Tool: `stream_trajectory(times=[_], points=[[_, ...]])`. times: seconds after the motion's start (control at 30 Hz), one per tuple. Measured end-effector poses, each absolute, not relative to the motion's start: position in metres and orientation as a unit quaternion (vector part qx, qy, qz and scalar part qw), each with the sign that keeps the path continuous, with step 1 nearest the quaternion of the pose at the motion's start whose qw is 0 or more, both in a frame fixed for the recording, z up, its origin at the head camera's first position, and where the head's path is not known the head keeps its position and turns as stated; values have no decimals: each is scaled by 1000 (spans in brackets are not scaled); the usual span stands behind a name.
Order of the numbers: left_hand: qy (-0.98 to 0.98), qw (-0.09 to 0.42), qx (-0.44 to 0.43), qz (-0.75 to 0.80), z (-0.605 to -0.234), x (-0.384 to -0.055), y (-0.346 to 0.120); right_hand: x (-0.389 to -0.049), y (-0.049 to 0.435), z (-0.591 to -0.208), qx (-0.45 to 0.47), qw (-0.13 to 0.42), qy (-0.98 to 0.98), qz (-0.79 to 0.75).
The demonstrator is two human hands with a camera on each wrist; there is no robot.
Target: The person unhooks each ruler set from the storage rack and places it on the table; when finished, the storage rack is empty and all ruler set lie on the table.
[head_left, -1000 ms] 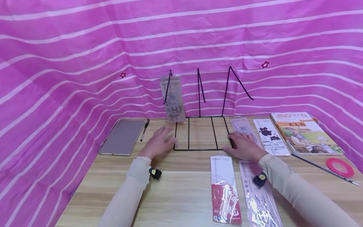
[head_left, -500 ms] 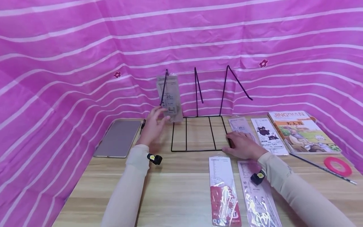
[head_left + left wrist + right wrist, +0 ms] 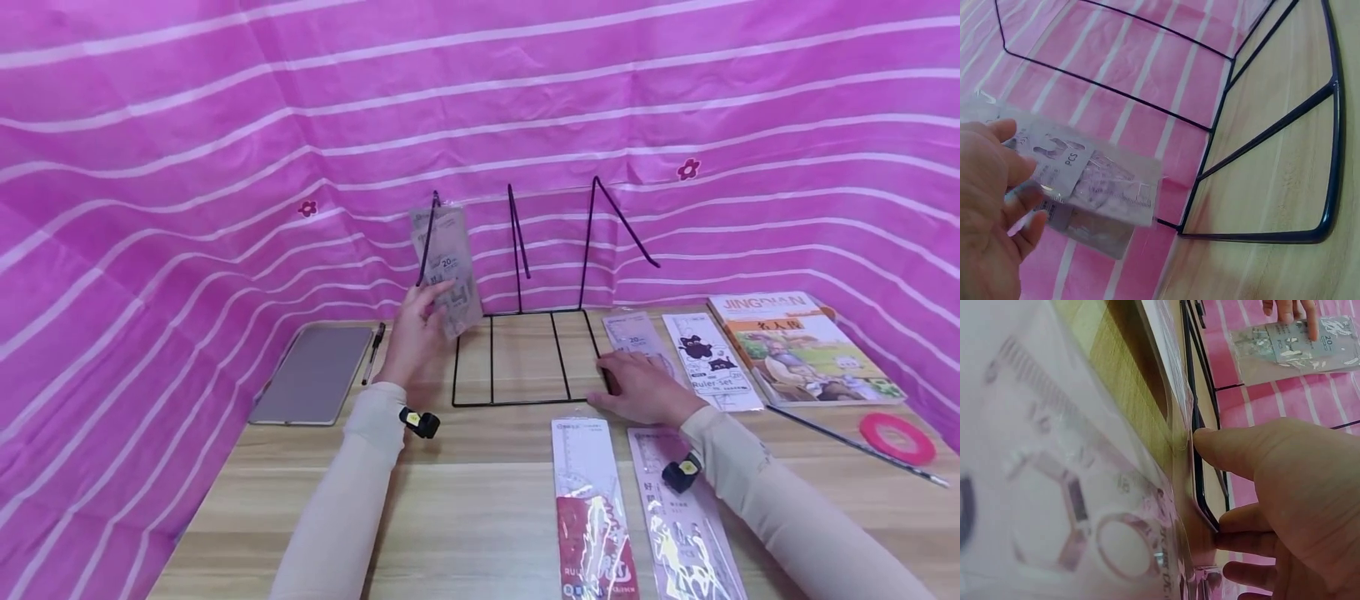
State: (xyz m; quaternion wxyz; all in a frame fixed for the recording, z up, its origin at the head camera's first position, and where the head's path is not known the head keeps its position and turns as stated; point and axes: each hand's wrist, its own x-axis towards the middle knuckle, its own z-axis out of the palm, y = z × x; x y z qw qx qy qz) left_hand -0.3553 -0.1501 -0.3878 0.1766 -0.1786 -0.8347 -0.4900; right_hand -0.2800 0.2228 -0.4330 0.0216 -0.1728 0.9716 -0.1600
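A black wire display rack stands on the table, with three upright hooks at its back. From its left hook hang ruler set packets; the left wrist view shows two, one partly behind the other. My left hand touches the lower part of the front packet, fingers loosely bent across its face. My right hand holds the base at its right front corner, the thumb on one bar and fingertips at the bend. The other two hooks carry nothing.
Two ruler set packets lie in front of the right hand. Further right are a pink packet, a cat-printed packet, a book, a pencil and a pink ring. A grey tablet and pen lie left.
My left hand has risen from beside the rack's base to the hanging packets, and their lower end has swung slightly. The right hand stays at the rack's corner.
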Motion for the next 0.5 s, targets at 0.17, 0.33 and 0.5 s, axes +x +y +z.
stream_trajectory(times=[0.17, 0.33, 0.5], points=[[-839, 214, -185, -465, -387, -344, -152, -281, 221, -436, -182, 17, 970, -163], [-850, 233, -203, -426, -382, -321, -158, -281, 223, -436, -168, 29, 971, -170], [-860, 208, -198, -421, -379, -294, -166, -279, 223, -435, -165, 29, 969, -179]])
